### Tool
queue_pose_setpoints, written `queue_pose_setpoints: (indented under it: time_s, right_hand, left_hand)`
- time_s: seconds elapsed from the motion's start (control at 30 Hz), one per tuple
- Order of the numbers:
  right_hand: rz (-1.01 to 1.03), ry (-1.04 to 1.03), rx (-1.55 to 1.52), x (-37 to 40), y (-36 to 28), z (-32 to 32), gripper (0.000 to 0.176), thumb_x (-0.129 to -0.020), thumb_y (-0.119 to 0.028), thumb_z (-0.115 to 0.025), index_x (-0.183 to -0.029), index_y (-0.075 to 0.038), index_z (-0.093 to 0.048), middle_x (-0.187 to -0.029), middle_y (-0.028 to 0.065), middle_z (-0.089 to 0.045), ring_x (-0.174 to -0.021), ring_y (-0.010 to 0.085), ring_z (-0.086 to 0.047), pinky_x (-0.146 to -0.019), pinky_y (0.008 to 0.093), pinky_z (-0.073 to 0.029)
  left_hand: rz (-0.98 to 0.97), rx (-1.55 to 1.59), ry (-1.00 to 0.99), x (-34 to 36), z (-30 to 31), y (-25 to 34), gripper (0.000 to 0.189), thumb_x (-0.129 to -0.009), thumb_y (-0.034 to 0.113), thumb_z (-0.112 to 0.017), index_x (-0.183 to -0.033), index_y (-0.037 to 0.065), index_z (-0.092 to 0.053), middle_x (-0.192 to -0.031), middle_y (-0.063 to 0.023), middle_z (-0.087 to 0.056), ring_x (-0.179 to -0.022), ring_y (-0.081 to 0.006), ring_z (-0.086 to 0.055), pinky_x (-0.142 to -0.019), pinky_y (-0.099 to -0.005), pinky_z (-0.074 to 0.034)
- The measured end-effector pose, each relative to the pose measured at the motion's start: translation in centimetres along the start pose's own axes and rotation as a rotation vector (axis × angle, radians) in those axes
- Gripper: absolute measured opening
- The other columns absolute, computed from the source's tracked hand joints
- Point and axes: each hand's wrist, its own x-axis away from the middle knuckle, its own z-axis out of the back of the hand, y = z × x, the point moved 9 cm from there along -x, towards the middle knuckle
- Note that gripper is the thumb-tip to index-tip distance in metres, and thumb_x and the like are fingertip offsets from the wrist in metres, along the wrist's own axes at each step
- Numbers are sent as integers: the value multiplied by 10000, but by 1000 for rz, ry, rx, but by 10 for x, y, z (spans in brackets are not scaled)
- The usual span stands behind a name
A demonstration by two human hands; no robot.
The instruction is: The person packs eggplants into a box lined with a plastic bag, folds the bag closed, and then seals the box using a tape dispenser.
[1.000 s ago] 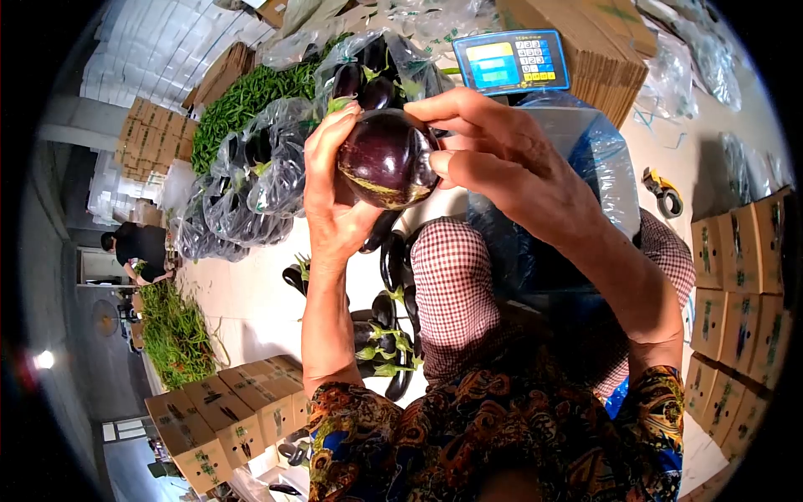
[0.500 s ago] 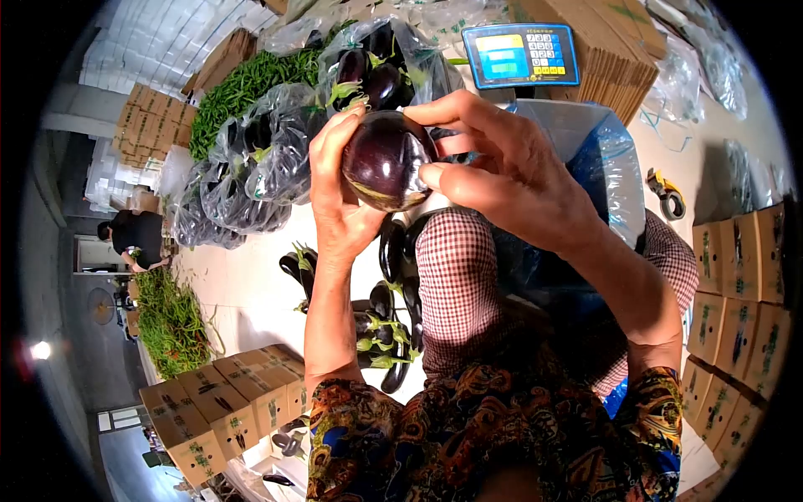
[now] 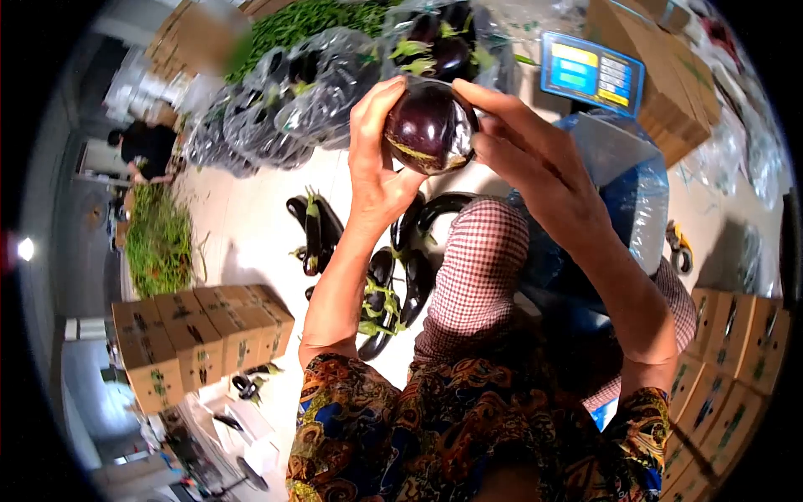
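Observation:
A round, dark purple eggplant (image 3: pixel 425 127) is raised in front of me, a glossy pale patch on its right side. My left hand (image 3: pixel 374 146) is closed round its left side, thumb beneath. The fingers of my right hand (image 3: pixel 535 155) grip its top and right edge; part of that hand's thumb is hard to make out. Below, several long eggplants (image 3: pixel 416 284) with green stems lie on the pale floor by my checked trouser leg (image 3: pixel 481 259). Under my right forearm stands a blue container (image 3: pixel 657 197) lined with clear plastic.
Clear bags of eggplants (image 3: pixel 326 84) line the far side, with green peppers (image 3: pixel 305 29) behind. A blue scale display (image 3: pixel 592 74) stands beside flattened cardboard (image 3: pixel 657 84). A tape dispenser (image 3: pixel 680 249) lies right. Cartons (image 3: pixel 201 335) are stacked left; a person (image 3: pixel 146 152) bends farther off.
My view has shifted, so the bags, scale and container sit farther right. Both hands keep hold of the round eggplant. My right fingers have curled closer against its right side.

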Motion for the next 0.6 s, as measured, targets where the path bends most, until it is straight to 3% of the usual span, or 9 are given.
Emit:
queue_pose_setpoints:
  time_s: [0.07,0.13,0.2,0.23,0.27,0.37,0.47,0.57,0.6]
  right_hand:
    - [-132,-70,-97,-4,12,-16,394,-921,-98,-548,-1312,-85,-503,-966,43,-595,-835,96,-543,-701,252,-450]
    - [-282,-188,-224,-1,34,-29,347,-916,-98,-557,-1262,-78,-548,-1218,83,-583,-1054,156,-583,-872,306,-493]
    - [-444,-294,-26,7,78,-26,331,-955,-291,-514,-1180,-65,-604,-1155,60,-619,-998,179,-615,-816,305,-505]
    - [-439,-347,91,12,114,-16,383,-958,-358,-484,-1145,-53,-622,-1111,70,-638,-964,179,-625,-792,303,-506]
    - [-479,-338,306,12,128,-10,375,-952,-340,-500,-1130,-33,-623,-1084,89,-644,-939,179,-630,-771,311,-507]
    - [-605,-383,295,39,208,22,299,-929,-225,-540,-1129,-16,-613,-1042,102,-637,-911,220,-624,-792,331,-497]
    - [-519,-479,462,67,253,45,297,-939,-219,-507,-1126,-14,-612,-1068,123,-636,-934,241,-614,-821,357,-484]
    - [-652,-541,366,88,245,44,310,-953,-219,-461,-1129,-16,-615,-1110,140,-632,-983,258,-601,-849,370,-471]
    - [-615,-541,397,92,240,45,319,-956,-219,-450,-1144,-15,-609,-1123,143,-629,-992,257,-599,-853,361,-469]
  left_hand:
    - [-3,-52,-53,8,17,-11,917,-585,158,-869,-1347,61,-369,-1321,-153,-456,-1215,-282,-475,-1029,-383,-395]
    - [202,-250,-111,18,40,-9,959,-564,139,-837,-1382,65,-342,-1308,-144,-463,-1189,-247,-480,-1020,-368,-385]
    - [487,-46,-47,52,74,-30,967,-595,157,-836,-1405,65,-316,-1306,-120,-463,-1188,-242,-468,-1022,-363,-374]
    - [544,-3,70,73,98,-35,904,-623,292,-826,-1377,75,-378,-1307,-141,-470,-1213,-269,-462,-1033,-388,-361]
    - [541,-161,38,87,122,-29,930,-630,293,-819,-1401,69,-351,-1332,-137,-447,-1209,-263,-460,-1032,-368,-355]
    - [947,80,229,188,184,-52,922,-673,237,-777,-1438,52,-297,-1292,-115,-492,-1172,-254,-484,-1021,-347,-361]
    - [1294,400,609,330,228,-51,608,-806,266,-638,-1327,55,-404,-1110,-116,-572,-952,-206,-603,-815,-359,-524]
    - [1712,471,930,509,223,-21,486,-815,389,-648,-1139,41,-548,-934,-110,-641,-790,-221,-633,-679,-351,-551]
    - [1702,542,970,510,207,11,461,-825,368,-641,-1131,35,-551,-917,-100,-643,-735,-220,-627,-659,-354,-550]
